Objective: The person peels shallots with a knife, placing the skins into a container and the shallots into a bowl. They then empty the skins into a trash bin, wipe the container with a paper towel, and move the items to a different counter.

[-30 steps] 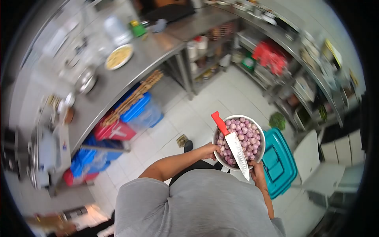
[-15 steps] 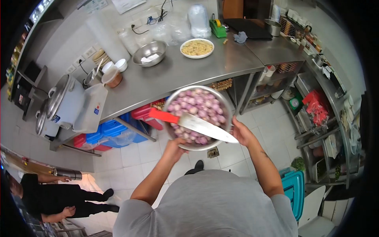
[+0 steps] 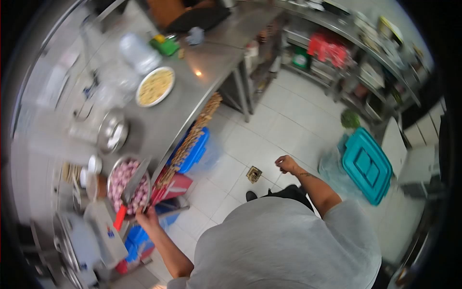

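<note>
A steel bowl [image 3: 110, 176] full of peeled shallots [image 3: 115, 185] is at the counter's front edge, on the left. A broad-bladed knife [image 3: 135, 181] with a red handle lies across the shallots, its handle sticking out over the near rim. My left hand [image 3: 148, 217] is closed at the bowl's near rim, close to the knife handle; its fingertips are partly hidden. Away from the counter, my right hand [image 3: 287, 164] hangs over the floor with its fingers curled in and nothing visible in them.
On the steel counter [image 3: 192, 77] stand a dish of yellowish food [image 3: 155, 86], a smaller steel bowl [image 3: 107, 135] and a reddish-brown tub [image 3: 99, 185]. Blue-lidded bins [image 3: 195, 151] sit below. A teal-lidded container [image 3: 368, 166] stands right of me, near a floor drain [image 3: 253, 174].
The bowl with shallots and knife has moved left from between both hands to the counter. My right hand has let go of it. The view has turned, and the other person is out of sight.
</note>
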The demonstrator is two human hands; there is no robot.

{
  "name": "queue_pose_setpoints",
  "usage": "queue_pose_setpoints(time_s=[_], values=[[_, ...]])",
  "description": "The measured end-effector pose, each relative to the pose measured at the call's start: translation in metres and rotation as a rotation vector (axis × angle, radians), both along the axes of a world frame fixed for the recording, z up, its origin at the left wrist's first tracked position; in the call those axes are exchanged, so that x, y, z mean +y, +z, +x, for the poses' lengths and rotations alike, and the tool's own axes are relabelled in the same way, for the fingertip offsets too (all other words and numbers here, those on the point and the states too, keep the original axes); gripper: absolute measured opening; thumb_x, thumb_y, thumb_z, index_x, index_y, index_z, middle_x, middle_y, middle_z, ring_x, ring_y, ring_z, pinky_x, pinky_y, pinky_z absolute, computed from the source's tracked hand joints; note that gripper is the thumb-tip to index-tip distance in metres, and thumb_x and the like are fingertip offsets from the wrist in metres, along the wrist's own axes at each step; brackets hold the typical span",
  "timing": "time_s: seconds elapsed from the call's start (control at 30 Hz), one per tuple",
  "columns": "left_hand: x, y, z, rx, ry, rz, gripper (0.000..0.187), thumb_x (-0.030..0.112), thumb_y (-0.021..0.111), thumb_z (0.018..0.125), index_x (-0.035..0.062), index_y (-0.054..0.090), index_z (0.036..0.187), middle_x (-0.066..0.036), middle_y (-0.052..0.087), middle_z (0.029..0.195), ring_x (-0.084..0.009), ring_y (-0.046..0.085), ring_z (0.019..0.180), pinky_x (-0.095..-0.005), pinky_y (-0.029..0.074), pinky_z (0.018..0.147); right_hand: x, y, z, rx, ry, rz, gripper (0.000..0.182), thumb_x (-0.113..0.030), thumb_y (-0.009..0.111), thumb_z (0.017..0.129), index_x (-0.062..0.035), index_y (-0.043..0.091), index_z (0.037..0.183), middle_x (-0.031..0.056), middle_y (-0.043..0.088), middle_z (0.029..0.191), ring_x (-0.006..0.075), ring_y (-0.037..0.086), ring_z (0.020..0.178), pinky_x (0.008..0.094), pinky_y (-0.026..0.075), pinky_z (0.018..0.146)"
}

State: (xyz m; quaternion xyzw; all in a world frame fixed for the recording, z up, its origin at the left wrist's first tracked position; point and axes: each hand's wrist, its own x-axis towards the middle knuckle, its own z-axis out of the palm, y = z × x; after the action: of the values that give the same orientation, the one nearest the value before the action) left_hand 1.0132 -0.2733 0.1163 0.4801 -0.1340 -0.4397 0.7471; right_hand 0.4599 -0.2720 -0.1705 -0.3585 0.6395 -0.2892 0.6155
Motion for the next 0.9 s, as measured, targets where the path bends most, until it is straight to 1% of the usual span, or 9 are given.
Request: queue_pose_setpoints(time_s=[0.1, 0.3, 0.4, 0.43, 0.47, 0.53, 0.57, 0.7, 0.9], values=[[-0.023, -0.013, 0.029, 0.079, 0.029, -0.044, 0.010, 0.004, 0.051, 0.079, -0.0038, 0.054, 0.085, -0.015, 0.060, 0.077, -0.0270, 0.059, 0.063, -0.0418, 0.056, 0.076, 0.044, -0.032, -0.057, 0.162, -0.233, 0.126, 0.023, -0.007, 0.061, 0.079, 0.0014, 0.067, 0.100, 0.0110, 0.061, 0.063, 0.0182, 0.059, 0.050, 0.0318, 0.051, 0.045], [-0.057, -0.012, 0.022, 0.042, -0.073, 0.041, 0.059, 0.035, 0.063, 0.086, -0.0044, 0.042, 0.124, -0.025, 0.060, 0.103, -0.0239, 0.063, 0.069, -0.0264, 0.054, 0.053, 0.101, -0.060, -0.123, 0.261, -0.344, 0.302, 0.033, 0.003, 0.054, 0.074, 0.0030, 0.064, 0.106, 0.0167, 0.065, 0.071, 0.0240, 0.064, 0.051, 0.0338, 0.052, 0.043], [-0.052, -0.014, -0.042, -0.088, -0.071, 0.023, 0.065, 0.054, 0.063, 0.082, -0.0007, 0.051, 0.115, -0.018, 0.062, 0.094, -0.0195, 0.063, 0.068, -0.0243, 0.051, 0.049, 0.110, -0.077, -0.139, 0.158, -0.433, 0.310, 0.039, 0.006, 0.055, 0.070, 0.0010, 0.064, 0.107, 0.0196, 0.067, 0.077, 0.0257, 0.068, 0.060, 0.0352, 0.054, 0.048], [-0.049, -0.019, -0.063, -0.103, -0.120, 0.042, 0.064, 0.057, 0.061, 0.082, -0.0006, 0.055, 0.108, -0.014, 0.064, 0.087, -0.0186, 0.063, 0.066, -0.0237, 0.049, 0.048, 0.117, -0.079, -0.150, 0.584, -0.081, 0.003, 0.041, 0.006, 0.055, 0.069, -0.0015, 0.065, 0.109, 0.0220, 0.067, 0.078, 0.0262, 0.069, 0.064, 0.0360, 0.056, 0.054], [-0.048, -0.024, -0.076, -0.119, -0.167, 0.061, 0.063, 0.060, 0.058, 0.083, -0.0004, 0.059, 0.101, -0.009, 0.065, 0.081, -0.0178, 0.062, 0.065, -0.0232, 0.048, 0.047, 0.117, -0.083, -0.159, 0.477, -0.185, 0.125, 0.043, 0.007, 0.054, 0.069, -0.0039, 0.066, 0.108, 0.0220, 0.067, 0.087, 0.0316, 0.067, 0.077, 0.0370, 0.056, 0.065], [-0.063, -0.077, -0.076, -0.198, -0.549, 0.156, 0.058, 0.064, 0.054, 0.083, 0.0064, 0.061, 0.081, -0.003, 0.060, 0.066, -0.0151, 0.057, 0.053, -0.0243, 0.046, 0.044, 0.114, -0.077, -0.182, 0.352, -0.322, 0.207, 0.043, 0.007, 0.054, 0.069, -0.0050, 0.067, 0.108, 0.0216, 0.067, 0.091, 0.0330, 0.066, 0.083, 0.0377, 0.056, 0.070], [-0.070, -0.096, -0.110, -0.121, -0.467, 0.362, 0.053, 0.064, 0.055, 0.083, 0.0116, 0.059, 0.074, -0.003, 0.056, 0.061, -0.0146, 0.049, 0.044, -0.0265, 0.045, 0.042, 0.117, -0.082, -0.192, 0.339, -0.361, 0.176, 0.042, 0.005, 0.054, 0.069, -0.0038, 0.066, 0.109, 0.0213, 0.067, 0.086, 0.0290, 0.067, 0.075, 0.0373, 0.056, 0.063], [-0.117, -0.208, -0.240, -1.246, -1.187, 0.389, 0.023, 0.024, 0.052, 0.089, 0.0076, 0.050, 0.073, -0.006, 0.048, 0.057, -0.0182, 0.050, 0.045, -0.0317, 0.044, 0.039, 0.139, -0.088, -0.251, 0.175, -0.656, 0.139, 0.042, 0.003, 0.052, 0.070, -0.0020, 0.065, 0.109, 0.0181, 0.067, 0.080, 0.0252, 0.066, 0.066, 0.0364, 0.056, 0.055], [-0.138, -0.205, -0.545, -1.432, -1.790, 0.224, 0.025, 0.002, 0.049, 0.086, 0.0048, 0.057, 0.110, -0.012, 0.054, 0.082, -0.0180, 0.057, 0.051, -0.0317, 0.048, 0.049, 0.208, -0.109, -0.328, 0.166, -1.113, 0.142, 0.040, 0.003, 0.049, 0.072, 0.0008, 0.064, 0.108, 0.0151, 0.065, 0.081, 0.0253, 0.063, 0.060, 0.0343, 0.051, 0.047]])
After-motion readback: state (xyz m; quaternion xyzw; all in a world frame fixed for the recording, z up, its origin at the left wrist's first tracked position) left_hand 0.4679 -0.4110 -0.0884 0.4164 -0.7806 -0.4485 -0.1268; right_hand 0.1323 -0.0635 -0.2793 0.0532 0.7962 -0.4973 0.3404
